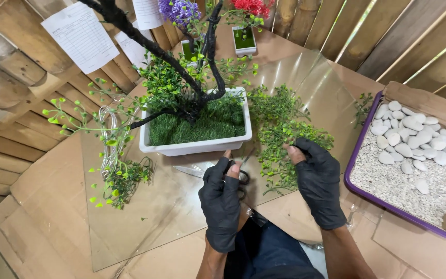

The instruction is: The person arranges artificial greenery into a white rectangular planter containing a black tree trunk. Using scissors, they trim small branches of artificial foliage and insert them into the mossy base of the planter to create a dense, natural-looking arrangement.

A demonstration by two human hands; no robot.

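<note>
My left hand [222, 199], in a black glove, is shut on a pair of scissors [243, 175] just in front of a white rectangular planter [197, 147]. The planter holds fake grass and a dark artificial tree [202, 77] with green leafy twigs. My right hand [318, 181], also gloved in black, pinches a sprig of green artificial foliage [285, 134] that lies spread on the glass sheet [171, 206] to the planter's right.
A purple tray [352, 181] lined with cardboard holds white gravel and white pebbles [414, 134] at the right. A coil of wire [108, 134] and loose green sprigs [122, 178] lie left. Two small planters with purple and red flowers stand behind. Bamboo walls surround the cardboard-covered table.
</note>
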